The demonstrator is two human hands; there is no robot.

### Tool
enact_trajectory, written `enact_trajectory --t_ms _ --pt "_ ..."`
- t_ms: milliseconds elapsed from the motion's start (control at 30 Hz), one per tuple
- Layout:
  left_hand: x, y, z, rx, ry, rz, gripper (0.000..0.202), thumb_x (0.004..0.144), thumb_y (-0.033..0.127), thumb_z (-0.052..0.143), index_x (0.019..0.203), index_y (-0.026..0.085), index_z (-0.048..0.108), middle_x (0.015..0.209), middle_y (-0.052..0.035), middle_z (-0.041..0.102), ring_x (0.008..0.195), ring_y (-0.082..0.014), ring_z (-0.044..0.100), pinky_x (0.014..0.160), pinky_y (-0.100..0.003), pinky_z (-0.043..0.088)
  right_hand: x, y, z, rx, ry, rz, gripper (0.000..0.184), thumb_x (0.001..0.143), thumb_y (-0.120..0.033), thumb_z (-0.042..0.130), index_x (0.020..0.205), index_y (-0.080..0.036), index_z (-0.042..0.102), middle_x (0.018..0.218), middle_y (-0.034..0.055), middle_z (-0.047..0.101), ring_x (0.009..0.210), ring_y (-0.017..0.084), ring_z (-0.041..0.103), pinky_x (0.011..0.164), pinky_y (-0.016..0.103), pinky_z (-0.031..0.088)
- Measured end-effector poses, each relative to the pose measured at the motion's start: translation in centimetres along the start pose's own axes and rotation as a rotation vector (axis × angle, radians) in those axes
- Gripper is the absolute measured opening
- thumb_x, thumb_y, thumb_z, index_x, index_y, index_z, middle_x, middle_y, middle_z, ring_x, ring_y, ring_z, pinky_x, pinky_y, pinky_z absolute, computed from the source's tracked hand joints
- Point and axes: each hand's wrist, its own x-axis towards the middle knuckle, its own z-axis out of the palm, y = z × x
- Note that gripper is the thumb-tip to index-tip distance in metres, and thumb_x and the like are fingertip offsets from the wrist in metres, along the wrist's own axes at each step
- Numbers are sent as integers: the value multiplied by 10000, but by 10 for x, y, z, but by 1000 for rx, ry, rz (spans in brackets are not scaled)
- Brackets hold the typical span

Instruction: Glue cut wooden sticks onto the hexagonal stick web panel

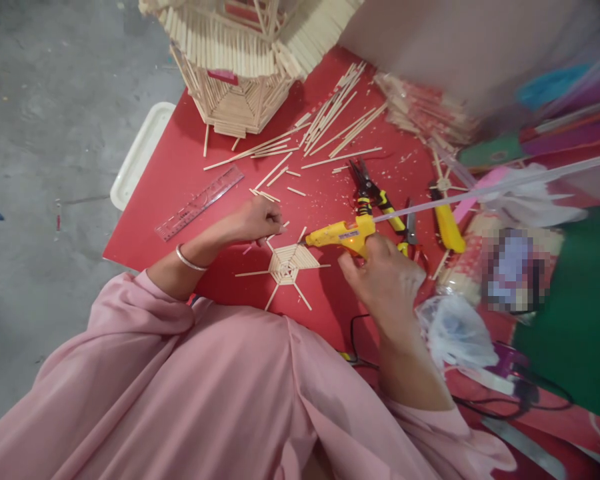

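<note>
My right hand (387,273) grips a yellow hot glue gun (343,231), and a long clear glue stick (500,190) runs out of its back. The gun's nozzle points left, at the upper right of a web-shaped frame of thin wooden sticks (286,268) lying flat on the red table. Rows of short sticks fill its middle, and bare spokes stick out around it. My left hand (259,219) is closed just above the frame's upper-left spoke, fingertips pinched together. Whatever is between those fingers, if anything, is hidden.
A stick-built model house (240,80) stands at the back. Loose wooden sticks (330,120) and a clear ruler (200,202) lie before it. To the right are pliers (375,193), a yellow cutter (447,223), plastic bags (457,330) and a cable (500,405).
</note>
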Motion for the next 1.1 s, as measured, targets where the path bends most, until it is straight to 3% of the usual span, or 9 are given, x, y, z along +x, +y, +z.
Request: enact_trajectory --t_ms 367,567,700,867,967,1100 --pt "1 0 3 52 13 -10 138 836 153 649 702 134 676 538 26 565 469 -100 574 510 -223 430 -2 -2 -1 -5 -5 -6 234 900 -355 502 927 -155 619 768 63 589 620 153 421 571 334 149" --pt "0 4 10 334 104 161 115 764 153 656 696 130 746 687 -28 709 681 -131 631 599 -228 406 -8 -1 5 97 -5 65 294 906 -471 546 904 -180 589 807 66 600 652 170 467 578 317 188" --pt "1 4 15 335 59 169 166 746 118 608 711 139 769 707 -30 739 701 -135 656 622 -223 423 -23 0 15 265 24 191 436 888 -652 565 823 -225 508 765 35 556 673 181 484 603 304 281" --pt "2 10 15 325 45 147 107 754 153 666 711 128 760 683 -28 722 681 -132 640 609 -221 415 -62 -1 13 534 4 328 349 929 -540 527 758 -267 394 688 -19 494 626 160 452 602 295 347" --pt "2 14 16 333 52 134 103 765 141 671 697 128 748 646 -15 694 646 -117 605 613 -223 411 -94 -5 9 633 -17 505 369 939 -545 524 731 -277 379 615 -39 475 565 152 436 563 292 350" --pt "1 14 18 301 64 135 95 770 129 666 725 137 749 664 -8 700 630 -108 586 636 -226 428 -125 -10 15 746 -35 756 442 928 -662 488 729 -272 427 626 -7 568 578 166 511 579 299 388"
